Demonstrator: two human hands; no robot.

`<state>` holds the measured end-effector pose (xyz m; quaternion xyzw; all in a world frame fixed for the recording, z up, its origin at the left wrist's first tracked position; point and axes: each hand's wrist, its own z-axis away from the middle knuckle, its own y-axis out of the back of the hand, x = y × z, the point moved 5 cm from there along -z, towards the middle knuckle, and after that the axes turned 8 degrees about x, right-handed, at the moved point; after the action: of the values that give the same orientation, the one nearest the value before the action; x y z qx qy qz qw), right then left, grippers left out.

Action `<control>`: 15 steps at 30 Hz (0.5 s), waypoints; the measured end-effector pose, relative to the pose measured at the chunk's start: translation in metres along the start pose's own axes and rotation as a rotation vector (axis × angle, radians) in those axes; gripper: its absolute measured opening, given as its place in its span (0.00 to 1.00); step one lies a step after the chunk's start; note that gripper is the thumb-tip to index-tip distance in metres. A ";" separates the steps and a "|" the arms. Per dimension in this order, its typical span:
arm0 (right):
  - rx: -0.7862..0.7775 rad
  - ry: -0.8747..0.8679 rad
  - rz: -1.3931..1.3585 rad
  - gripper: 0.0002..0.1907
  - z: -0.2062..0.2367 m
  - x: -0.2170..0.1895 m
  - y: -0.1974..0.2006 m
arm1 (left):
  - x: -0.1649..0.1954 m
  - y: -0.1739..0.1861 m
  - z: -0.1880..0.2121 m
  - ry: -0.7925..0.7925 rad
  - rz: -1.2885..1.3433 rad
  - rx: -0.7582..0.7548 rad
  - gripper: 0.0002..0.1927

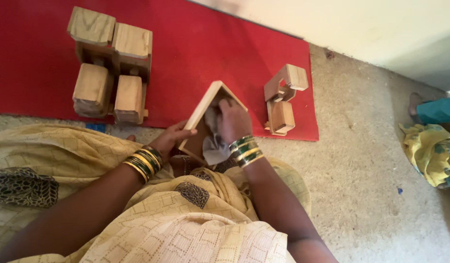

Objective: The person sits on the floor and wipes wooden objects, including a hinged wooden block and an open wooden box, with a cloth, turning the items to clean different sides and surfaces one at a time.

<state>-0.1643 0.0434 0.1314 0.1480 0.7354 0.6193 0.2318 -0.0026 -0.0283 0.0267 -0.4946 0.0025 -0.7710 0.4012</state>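
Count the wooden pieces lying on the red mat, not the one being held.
6: four stacked blocks at the red mat's upper left, two open-frame pieces near its right edge. Others may be hidden.

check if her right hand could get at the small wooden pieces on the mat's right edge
Probably yes: the right hand sits just left of the small wooden pieces, nothing between them, though it holds a grey cloth.

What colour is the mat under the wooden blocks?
Red: the mat shows plainly in the head view.

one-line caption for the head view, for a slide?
Seated person's left hand steadies a shallow wooden tray while the right hand presses a grey cloth inside it, above a red mat.
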 end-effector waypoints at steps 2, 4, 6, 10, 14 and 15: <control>-0.237 -0.068 -0.041 0.17 0.012 -0.010 -0.003 | 0.006 -0.004 0.002 -0.053 0.031 -0.045 0.33; -0.248 0.069 -0.065 0.24 0.026 -0.029 0.005 | 0.009 -0.001 0.003 -0.016 0.083 0.015 0.31; -0.027 0.405 -0.069 0.31 0.038 -0.052 0.018 | 0.012 0.003 0.005 -0.006 0.152 0.060 0.31; -0.027 0.299 0.191 0.20 0.027 -0.036 0.006 | 0.019 0.008 0.009 -0.064 0.263 0.058 0.32; 0.008 0.025 0.046 0.08 0.007 0.003 -0.003 | 0.013 0.004 0.007 -0.010 0.185 0.057 0.35; -0.016 -0.059 0.023 0.09 0.004 0.012 -0.007 | 0.010 0.003 0.007 0.004 0.145 0.038 0.35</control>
<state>-0.1718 0.0519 0.1224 0.1727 0.7217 0.6230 0.2475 0.0025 -0.0337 0.0373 -0.4838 0.0247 -0.7408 0.4654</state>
